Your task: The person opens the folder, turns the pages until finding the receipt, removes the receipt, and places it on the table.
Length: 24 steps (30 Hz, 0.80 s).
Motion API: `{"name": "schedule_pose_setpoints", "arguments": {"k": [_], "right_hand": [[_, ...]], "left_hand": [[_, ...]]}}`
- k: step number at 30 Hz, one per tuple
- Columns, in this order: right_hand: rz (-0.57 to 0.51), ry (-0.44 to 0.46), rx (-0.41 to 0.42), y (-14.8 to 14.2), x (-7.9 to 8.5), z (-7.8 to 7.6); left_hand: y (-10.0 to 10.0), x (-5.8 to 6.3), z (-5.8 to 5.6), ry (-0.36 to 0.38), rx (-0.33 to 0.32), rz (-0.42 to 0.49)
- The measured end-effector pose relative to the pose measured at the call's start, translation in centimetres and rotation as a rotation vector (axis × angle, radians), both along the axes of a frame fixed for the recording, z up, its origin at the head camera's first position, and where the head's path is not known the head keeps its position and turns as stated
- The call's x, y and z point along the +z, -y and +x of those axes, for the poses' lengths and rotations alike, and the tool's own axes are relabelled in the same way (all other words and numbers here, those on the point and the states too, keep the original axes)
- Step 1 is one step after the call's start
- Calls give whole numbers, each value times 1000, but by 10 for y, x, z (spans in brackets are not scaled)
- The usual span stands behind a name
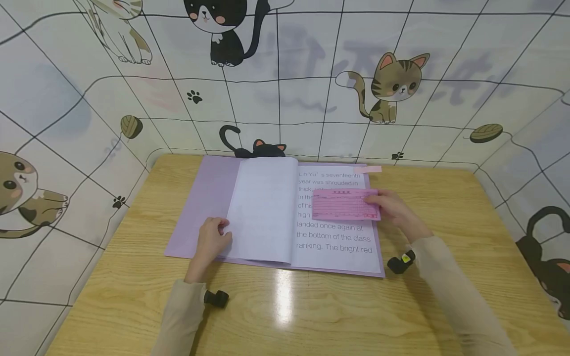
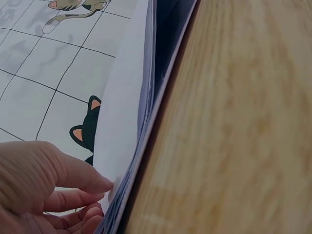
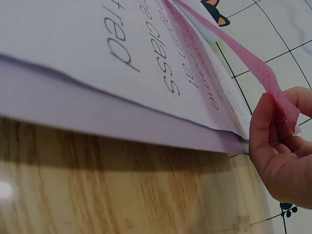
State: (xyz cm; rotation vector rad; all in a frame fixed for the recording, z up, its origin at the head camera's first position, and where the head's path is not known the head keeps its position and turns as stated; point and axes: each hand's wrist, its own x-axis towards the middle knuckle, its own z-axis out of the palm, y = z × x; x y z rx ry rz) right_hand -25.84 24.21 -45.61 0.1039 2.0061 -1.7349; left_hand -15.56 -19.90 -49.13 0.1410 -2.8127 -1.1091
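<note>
A booklet with a purple cover (image 1: 196, 207) lies spread on the table. Its left-hand page (image 1: 262, 212) looks blank, while the right-hand page (image 1: 334, 252) carries large English print. At the left page's outer edge is my left hand (image 1: 210, 241), thumb and curled fingers pinching the paper edge (image 2: 122, 112). My right hand (image 1: 394, 210) pinches a pink printed slip (image 1: 340, 205) by its right end, between thumb and fingers (image 3: 263, 117). The slip is held over the printed page and covers some lines. In the right wrist view it stands tilted up from the paper.
A pale pink tab (image 1: 371, 169) sticks out at the booklet's top right. The wooden table (image 1: 285, 316) meets a cat-patterned backdrop (image 1: 303, 99) at the back and sides. Small black wrist cameras (image 1: 216, 298) are worn at both sleeves.
</note>
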Motion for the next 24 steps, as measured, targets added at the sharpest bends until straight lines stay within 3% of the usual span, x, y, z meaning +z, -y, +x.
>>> {"name": "schedule_pose_setpoints", "arguments": {"k": [11,24], "right_hand": [[22,19,5,-17,1,3],[-42,17,-8,-44,3,12]], "left_hand": [[0,0,-1,4,-7,-14],[0,-1,0,1,-11,-20]]}}
